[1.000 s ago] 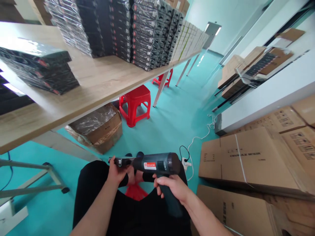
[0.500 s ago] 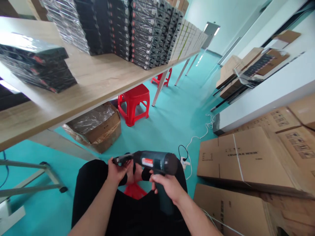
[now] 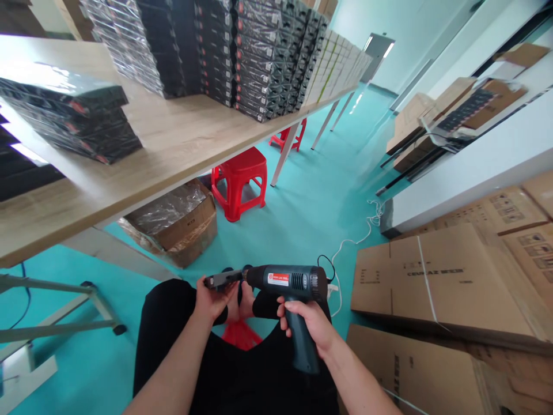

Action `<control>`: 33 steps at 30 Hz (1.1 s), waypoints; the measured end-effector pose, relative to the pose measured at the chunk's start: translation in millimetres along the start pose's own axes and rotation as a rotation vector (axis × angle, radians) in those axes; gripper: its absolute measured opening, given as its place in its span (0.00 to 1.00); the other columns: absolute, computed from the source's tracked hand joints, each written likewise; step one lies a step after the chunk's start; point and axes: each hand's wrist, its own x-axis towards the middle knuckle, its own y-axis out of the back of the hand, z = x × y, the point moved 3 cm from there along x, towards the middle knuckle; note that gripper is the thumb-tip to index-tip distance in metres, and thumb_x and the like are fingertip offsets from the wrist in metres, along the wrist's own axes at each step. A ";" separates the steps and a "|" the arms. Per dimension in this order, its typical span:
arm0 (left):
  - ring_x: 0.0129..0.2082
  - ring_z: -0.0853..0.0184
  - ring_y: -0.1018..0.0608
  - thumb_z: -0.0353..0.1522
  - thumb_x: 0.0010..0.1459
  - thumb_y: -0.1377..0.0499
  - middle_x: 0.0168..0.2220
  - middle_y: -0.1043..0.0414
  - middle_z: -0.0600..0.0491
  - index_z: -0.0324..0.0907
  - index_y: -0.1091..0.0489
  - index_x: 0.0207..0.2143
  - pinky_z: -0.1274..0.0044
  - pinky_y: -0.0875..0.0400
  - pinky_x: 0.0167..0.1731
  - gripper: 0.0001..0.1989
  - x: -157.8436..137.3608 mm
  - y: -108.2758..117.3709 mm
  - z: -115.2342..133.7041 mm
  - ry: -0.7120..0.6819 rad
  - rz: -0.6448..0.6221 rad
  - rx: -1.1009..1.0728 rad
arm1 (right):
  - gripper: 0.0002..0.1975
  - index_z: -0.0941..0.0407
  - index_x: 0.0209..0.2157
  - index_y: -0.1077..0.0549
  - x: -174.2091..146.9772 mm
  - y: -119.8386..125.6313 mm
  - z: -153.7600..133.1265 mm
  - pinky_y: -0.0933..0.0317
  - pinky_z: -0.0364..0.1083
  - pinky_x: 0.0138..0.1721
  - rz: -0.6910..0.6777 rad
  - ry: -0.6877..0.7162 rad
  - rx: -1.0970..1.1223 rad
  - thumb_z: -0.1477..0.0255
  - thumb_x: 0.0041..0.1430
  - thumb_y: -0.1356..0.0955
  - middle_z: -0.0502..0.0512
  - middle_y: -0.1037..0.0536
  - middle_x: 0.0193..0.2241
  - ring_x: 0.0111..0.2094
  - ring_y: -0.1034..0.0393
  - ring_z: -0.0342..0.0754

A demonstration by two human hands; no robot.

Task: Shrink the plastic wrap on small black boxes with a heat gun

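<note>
My right hand (image 3: 305, 323) is wrapped round the handle of a dark heat gun (image 3: 285, 280) with a red and white label. The gun lies level above my lap, its nozzle pointing left. In my left hand (image 3: 211, 300) is a flat black box (image 3: 222, 279), gripped from below and seen nearly edge-on. The nozzle tip is close to the box's right end; whether they touch I cannot tell. Several similar film-wrapped black boxes (image 3: 73, 115) are piled at the left of the wooden table (image 3: 181, 129).
Tall stacks of wrapped black boxes (image 3: 259, 63) and white boxes (image 3: 332, 66) stand on the table. Below are a red stool (image 3: 239, 178) and an open carton (image 3: 185, 227) with clear film. Large cartons (image 3: 415, 276) line the right. A white cord (image 3: 345, 245) crosses the floor.
The heat gun and the black box have shifted slightly right in view, along with the whole scene. The gun shows sharper now. Both hands keep their hold.
</note>
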 end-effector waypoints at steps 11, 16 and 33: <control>0.49 0.41 0.26 0.38 0.49 0.44 0.45 0.30 0.33 0.37 0.33 0.37 0.54 0.24 0.37 0.16 -0.2 1.4 3.0 -0.001 -0.059 -0.021 | 0.16 0.62 0.40 0.26 -3.0 7.2 -7.8 0.36 0.43 0.23 0.026 0.012 0.015 0.66 0.52 0.31 0.57 0.23 0.29 0.24 0.30 0.45; 0.44 0.46 0.23 0.32 0.46 0.44 0.43 0.26 0.38 0.37 0.31 0.39 0.55 0.25 0.39 0.15 -3.2 -2.1 8.5 -0.063 -0.092 -0.034 | 0.15 0.62 0.40 0.26 -23.1 22.8 -2.5 0.37 0.42 0.23 -0.010 -0.064 -0.011 0.68 0.54 0.32 0.57 0.23 0.29 0.24 0.30 0.45; 0.30 0.59 0.21 0.23 0.36 0.50 0.22 0.31 0.52 0.41 0.34 0.27 0.64 0.24 0.37 0.12 4.3 -1.3 9.3 -0.220 0.110 0.105 | 0.15 0.60 0.41 0.25 -48.9 33.6 -2.1 0.38 0.43 0.24 -0.056 -0.096 0.012 0.67 0.53 0.32 0.57 0.24 0.30 0.25 0.30 0.46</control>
